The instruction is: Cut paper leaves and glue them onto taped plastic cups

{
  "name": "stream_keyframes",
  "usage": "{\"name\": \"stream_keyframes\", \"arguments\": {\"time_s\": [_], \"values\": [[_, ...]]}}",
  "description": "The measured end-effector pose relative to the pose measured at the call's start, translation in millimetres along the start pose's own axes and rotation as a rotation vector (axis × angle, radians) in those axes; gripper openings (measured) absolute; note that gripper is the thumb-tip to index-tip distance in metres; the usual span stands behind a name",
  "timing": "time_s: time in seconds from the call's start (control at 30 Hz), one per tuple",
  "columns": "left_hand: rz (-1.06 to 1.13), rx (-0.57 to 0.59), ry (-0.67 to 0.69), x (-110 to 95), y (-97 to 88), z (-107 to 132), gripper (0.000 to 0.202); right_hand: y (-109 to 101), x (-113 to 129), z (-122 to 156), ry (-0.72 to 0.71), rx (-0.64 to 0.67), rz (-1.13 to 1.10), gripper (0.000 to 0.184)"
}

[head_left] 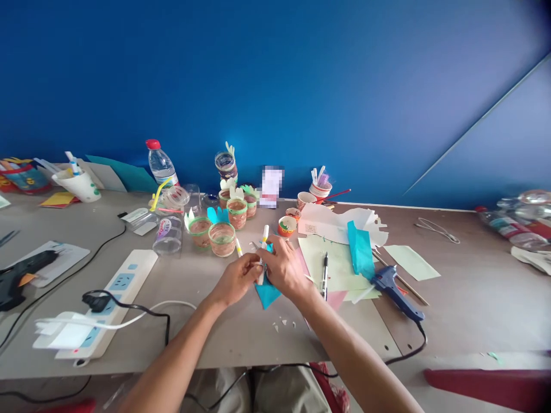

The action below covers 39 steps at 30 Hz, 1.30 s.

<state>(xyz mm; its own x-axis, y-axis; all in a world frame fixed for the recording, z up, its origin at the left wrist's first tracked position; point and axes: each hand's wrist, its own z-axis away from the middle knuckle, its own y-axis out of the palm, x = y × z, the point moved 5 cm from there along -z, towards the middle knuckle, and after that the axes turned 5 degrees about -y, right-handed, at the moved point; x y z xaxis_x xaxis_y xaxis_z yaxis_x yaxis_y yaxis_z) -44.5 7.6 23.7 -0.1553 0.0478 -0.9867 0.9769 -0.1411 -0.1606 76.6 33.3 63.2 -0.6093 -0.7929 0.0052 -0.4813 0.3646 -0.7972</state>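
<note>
My left hand (236, 279) and my right hand (284, 268) meet over the middle of the table. Together they pinch a small teal paper piece (266, 292) and a white glue stick (263, 244) that stands up between the fingers. Both hands are closed around these things. Just beyond them stand several small decorated cups (222, 237) with green rims and paper leaves. A black pen (325, 274) lies to the right of my right hand on pale yellow paper (340, 264).
A blue glue gun (394, 289) lies right of the papers, its cord running off the table's front edge. A white power strip (107, 304) with plugged cables sits left. A black glue gun (19, 275) is far left. A water bottle (160, 163) stands near the wall.
</note>
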Motion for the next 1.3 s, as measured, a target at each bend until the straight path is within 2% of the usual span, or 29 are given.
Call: {"name": "stream_keyframes", "arguments": {"time_s": [0.07,0.17,0.2,0.3,0.37,0.43,0.5,0.57,0.63,0.73,0.87,0.97,1.07,1.3], "values": [[0.154,0.116,-0.122,4,8.3,0,0.028,0,3,3,0.020,-0.056,-0.053,0.018],[0.258,0.136,-0.182,3,9.8,0,0.025,-1,0,6,0.095,-0.169,-0.264,0.025],[0.270,0.138,-0.188,2,9.1,1,0.024,-3,-6,8,0.175,-0.231,-0.362,0.028],[0.268,0.206,-0.200,-1,9.9,4,0.022,-1,-30,16,0.529,-0.393,-0.757,0.033],[0.248,0.270,-0.211,-4,12.9,6,0.021,9,-37,17,0.675,-0.357,-1.115,0.033],[0.229,0.336,-0.223,-6,17.2,9,0.020,19,-32,16,0.729,-0.249,-1.455,0.032],[0.226,0.401,-0.238,-7,21.5,11,0.022,25,-24,17,0.796,-0.192,-1.668,0.028],[0.269,0.431,-0.239,-6,23.2,12,0.024,29,-15,19,0.872,-0.168,-1.777,0.026],[0.339,0.413,-0.226,-4,21.6,11,0.025,33,-4,19,0.903,-0.120,-1.846,0.027],[0.405,0.342,-0.221,2,18.2,8,0.025,39,9,18,0.876,-0.032,-1.915,0.032],[0.460,0.210,-0.274,9,17.9,4,0.028,44,12,19,0.833,-0.075,-1.822,0.039],[0.552,0.166,-0.353,9,20.9,4,0.030,48,11,21,0.852,-0.067,-1.735,0.040],[0.594,0.163,-0.407,9,22.0,5,0.033,50,8,23,0.861,-0.095,-1.654,0.041],[0.565,0.233,-0.407,12,24.2,7,0.032,48,-1,25,0.840,-0.162,-1.521,0.041]]}}
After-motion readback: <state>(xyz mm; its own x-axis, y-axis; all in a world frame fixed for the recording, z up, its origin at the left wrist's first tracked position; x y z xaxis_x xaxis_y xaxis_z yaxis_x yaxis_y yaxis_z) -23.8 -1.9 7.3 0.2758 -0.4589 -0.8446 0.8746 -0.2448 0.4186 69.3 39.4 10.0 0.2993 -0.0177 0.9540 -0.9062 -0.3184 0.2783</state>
